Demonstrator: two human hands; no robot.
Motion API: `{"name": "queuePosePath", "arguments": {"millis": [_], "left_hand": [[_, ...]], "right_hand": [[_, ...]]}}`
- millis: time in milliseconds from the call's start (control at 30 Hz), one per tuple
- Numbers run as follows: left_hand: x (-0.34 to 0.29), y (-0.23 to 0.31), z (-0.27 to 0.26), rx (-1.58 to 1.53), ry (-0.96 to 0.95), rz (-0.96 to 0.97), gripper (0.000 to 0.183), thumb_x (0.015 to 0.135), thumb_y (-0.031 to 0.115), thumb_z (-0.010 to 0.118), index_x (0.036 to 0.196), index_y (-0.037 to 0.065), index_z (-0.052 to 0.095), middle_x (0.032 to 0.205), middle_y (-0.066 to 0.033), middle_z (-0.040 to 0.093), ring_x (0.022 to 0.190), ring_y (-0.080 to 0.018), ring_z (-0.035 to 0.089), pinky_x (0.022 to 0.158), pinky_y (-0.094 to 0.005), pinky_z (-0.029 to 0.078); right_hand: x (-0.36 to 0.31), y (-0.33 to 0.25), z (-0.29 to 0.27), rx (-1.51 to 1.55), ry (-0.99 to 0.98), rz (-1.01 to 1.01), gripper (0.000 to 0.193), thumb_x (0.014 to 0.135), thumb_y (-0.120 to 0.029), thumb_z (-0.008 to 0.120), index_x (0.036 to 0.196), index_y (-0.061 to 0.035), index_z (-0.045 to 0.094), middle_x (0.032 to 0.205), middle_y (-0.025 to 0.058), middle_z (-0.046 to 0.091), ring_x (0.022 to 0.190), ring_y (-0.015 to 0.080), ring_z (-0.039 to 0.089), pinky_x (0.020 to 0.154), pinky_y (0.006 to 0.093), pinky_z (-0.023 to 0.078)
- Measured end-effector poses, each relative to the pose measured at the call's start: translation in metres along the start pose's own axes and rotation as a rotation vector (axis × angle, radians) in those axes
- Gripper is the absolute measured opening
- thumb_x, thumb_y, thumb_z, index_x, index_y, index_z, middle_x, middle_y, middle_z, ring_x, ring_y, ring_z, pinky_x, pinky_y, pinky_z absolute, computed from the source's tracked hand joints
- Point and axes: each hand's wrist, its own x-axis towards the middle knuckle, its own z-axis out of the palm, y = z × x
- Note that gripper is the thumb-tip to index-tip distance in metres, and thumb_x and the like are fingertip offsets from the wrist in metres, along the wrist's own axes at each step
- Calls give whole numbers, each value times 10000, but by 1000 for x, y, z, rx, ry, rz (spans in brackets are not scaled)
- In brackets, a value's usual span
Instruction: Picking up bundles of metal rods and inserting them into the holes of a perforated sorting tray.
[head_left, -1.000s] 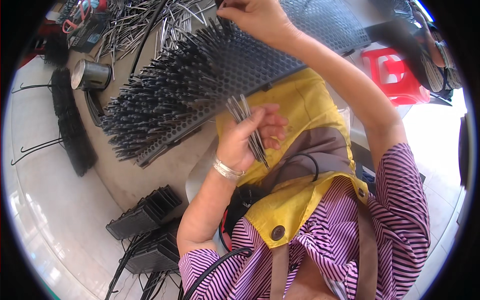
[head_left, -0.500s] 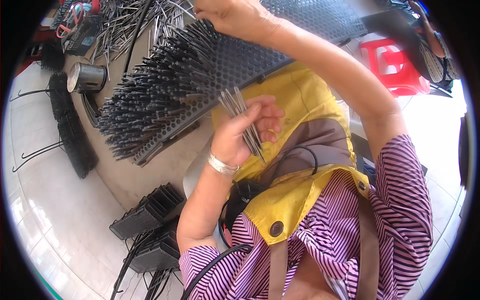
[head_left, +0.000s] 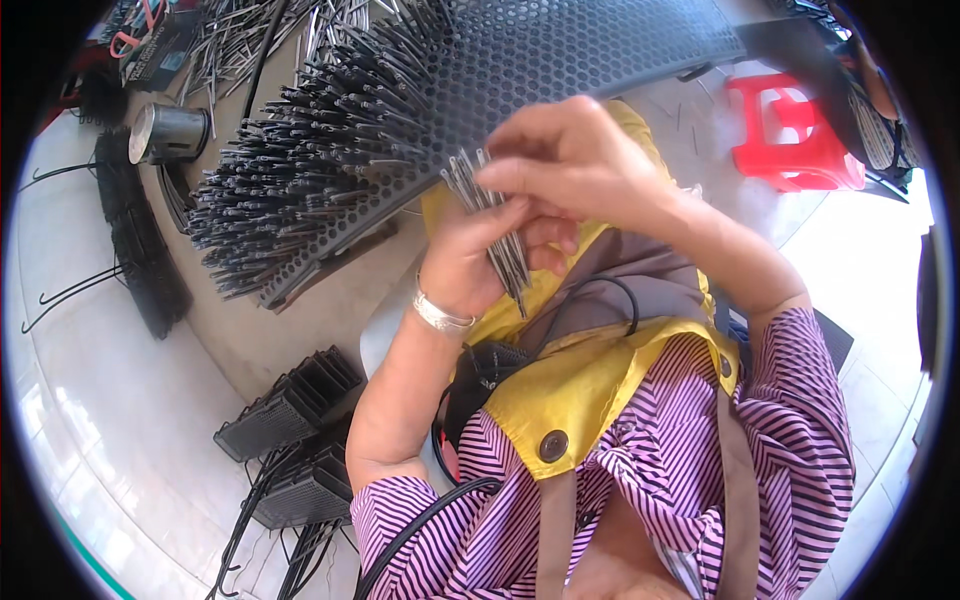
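Note:
A bundle of thin metal rods (head_left: 508, 258), grey with darker lower ends, slants across the palm of my left hand (head_left: 475, 255). The thumb and curled fingers of that hand wrap round it. Over the bundle's upper ends is my right hand (head_left: 575, 160), its thumb and forefinger closing on the tip of a rod. Its other fingers are partly hidden. Beyond both hands lies a black perforated board (head_left: 590, 60). Many dark-tipped rods (head_left: 310, 150) stand packed upright in the holes of its left part; the holes at the right show bare.
Loose metal rods (head_left: 225, 50) are heaped behind the board, near a metal can (head_left: 170, 133). A long black brush (head_left: 140, 250) and wire hooks lie on the floor at left. Black slotted racks (head_left: 290, 405) stand lower left. A red plastic stool (head_left: 790, 135) is at right.
My right hand has come back from the far edge of the board to the bundle in my left hand. The left hand stays nearly in place; the view has shifted slightly.

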Motion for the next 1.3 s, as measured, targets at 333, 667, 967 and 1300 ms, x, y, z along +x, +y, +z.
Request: {"name": "queuePosePath", "arguments": {"millis": [333,667,967,1300], "left_hand": [[5,0,4,191,-2,86,422,892,259,413,1153,-72,398,1045,-226,527,923,-298,563,810,-427,478],[3,-2,-5,-67,64,26,428,894,261,420,1174,-61,387,1080,-213,514,939,-308,554,847,-443,446],[3,-3,-11,-75,36,31,403,910,245,384,1187,-47,396,1078,-204,525,927,-289,561,838,-442,454],[3,-3,-11,-77,52,19,397,910,241,384,1183,-47,398,1063,-198,532,909,-284,564,832,-441,456]], "right_hand": [[1,6,-11,443,-7,317,143,768,-85,592,797,55,600,703,90,612,566,80,531,489,198,423],[54,3,-45,923,435,35,199,820,-168,574,885,21,581,706,115,604,591,180,595,518,288,481],[85,22,-43,563,509,-316,54,800,-15,567,824,20,599,715,70,629,601,96,587,530,192,467],[98,25,-38,201,455,-420,84,767,-18,607,847,5,622,705,13,625,617,47,547,541,187,431]]}}
